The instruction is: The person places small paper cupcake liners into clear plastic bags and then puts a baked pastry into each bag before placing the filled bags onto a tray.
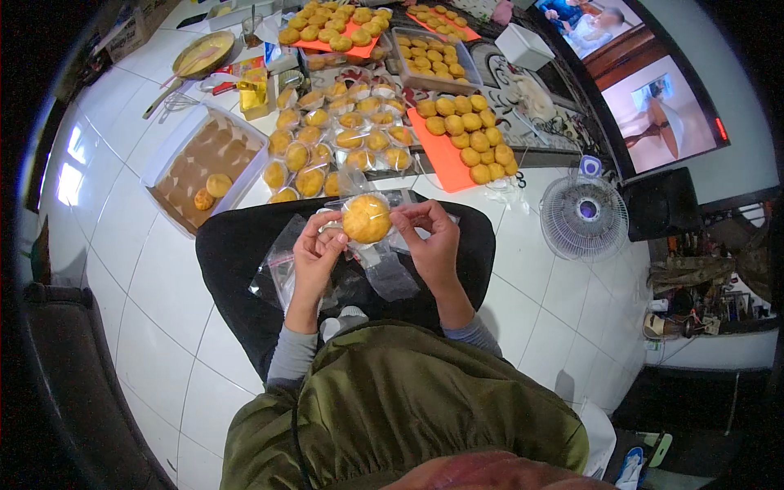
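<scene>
Between my hands, above my lap, is a round golden bun [366, 218] in a white paper cup, with clear plastic film over it. My left hand [320, 248] pinches its left edge with thumb and finger. At the right edge, my right hand [430, 240] grips the plastic between thumb and forefinger. Clear plastic bags [392, 275] lie on my dark-clad lap beneath. White paper cups [351, 315] sit close to my body. Beyond my knees, many wrapped buns [309, 180] lie grouped on the floor and a patterned rug.
Unwrapped buns sit on an orange sheet [436, 160] and in a plastic container [478, 78]. At left, a lined plastic box [257, 160] holds two buns. A frying pan [204, 55], a whisk [179, 100] and a yellow pack [253, 98] stand beyond. A fan [585, 211] is at right.
</scene>
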Motion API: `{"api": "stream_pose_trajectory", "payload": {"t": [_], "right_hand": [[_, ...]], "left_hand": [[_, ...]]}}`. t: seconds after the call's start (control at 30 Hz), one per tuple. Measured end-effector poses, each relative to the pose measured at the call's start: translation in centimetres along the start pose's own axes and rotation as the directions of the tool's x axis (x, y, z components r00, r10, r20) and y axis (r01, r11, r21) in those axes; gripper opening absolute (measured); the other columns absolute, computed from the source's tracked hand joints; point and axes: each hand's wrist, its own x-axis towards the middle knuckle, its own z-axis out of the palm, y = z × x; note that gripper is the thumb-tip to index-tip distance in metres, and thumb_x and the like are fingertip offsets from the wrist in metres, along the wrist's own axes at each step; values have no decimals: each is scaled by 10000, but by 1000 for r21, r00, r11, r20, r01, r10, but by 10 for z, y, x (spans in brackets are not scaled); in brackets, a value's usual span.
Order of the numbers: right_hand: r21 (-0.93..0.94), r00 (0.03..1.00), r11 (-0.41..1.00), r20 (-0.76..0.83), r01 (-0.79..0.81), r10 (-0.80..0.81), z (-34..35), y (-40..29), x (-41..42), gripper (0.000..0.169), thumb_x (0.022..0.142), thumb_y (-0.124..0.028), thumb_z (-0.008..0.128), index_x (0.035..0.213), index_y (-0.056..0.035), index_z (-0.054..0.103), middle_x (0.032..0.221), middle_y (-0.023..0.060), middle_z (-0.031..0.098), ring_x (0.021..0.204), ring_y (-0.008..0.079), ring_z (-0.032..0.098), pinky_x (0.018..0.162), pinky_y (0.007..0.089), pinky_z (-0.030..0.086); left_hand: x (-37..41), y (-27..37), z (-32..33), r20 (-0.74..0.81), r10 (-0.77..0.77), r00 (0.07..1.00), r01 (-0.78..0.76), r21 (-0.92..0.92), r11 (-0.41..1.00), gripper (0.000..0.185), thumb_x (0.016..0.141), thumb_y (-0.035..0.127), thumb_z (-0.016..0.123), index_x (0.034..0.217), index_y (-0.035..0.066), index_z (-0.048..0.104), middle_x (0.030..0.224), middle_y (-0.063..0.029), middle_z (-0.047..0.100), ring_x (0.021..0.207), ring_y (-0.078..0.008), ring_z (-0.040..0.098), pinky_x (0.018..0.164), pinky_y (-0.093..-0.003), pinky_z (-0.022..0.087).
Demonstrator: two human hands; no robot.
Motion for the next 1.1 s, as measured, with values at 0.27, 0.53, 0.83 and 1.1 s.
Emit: {"api": "stream_pose_trajectory", "payload": {"t": [0.27,0.53,0.83,1.1], "right_hand": [[10,999,999,16,-40,40,1,0,-2,136,852,-98,708,877,-22,597,874,68,698,795,109,666,740,256,531],[62,1000,998,-14,-23,24,1,1,-2,139,850,-100,707,886,-14,604,871,74,702,805,124,675,754,270,537],[22,995,998,90,-55,53,7,-5,-6,122,840,-66,698,886,-10,601,896,79,703,808,120,668,759,277,531],[57,989,994,124,-90,83,8,2,-2,219,796,-109,747,928,-8,605,900,77,696,843,143,672,794,290,525]], "left_hand": [[-2,3,5,-30,116,993,-114,65,991,453,866,19,650,1289,-42,503,1230,-34,454,866,-47,559,786,-188,447],[-4,8,8,-11,43,999,-43,-103,994,581,881,110,662,1374,-26,386,1308,-62,425,963,-85,535,848,-237,443],[-7,-3,8,41,-157,987,162,-178,971,585,883,200,679,1345,-14,393,1239,-93,564,1135,-189,572,985,-315,438],[-7,9,20,59,-188,980,195,-160,968,567,863,110,671,1348,-13,404,1218,-93,580,1119,-174,571,978,-316,443]]}}
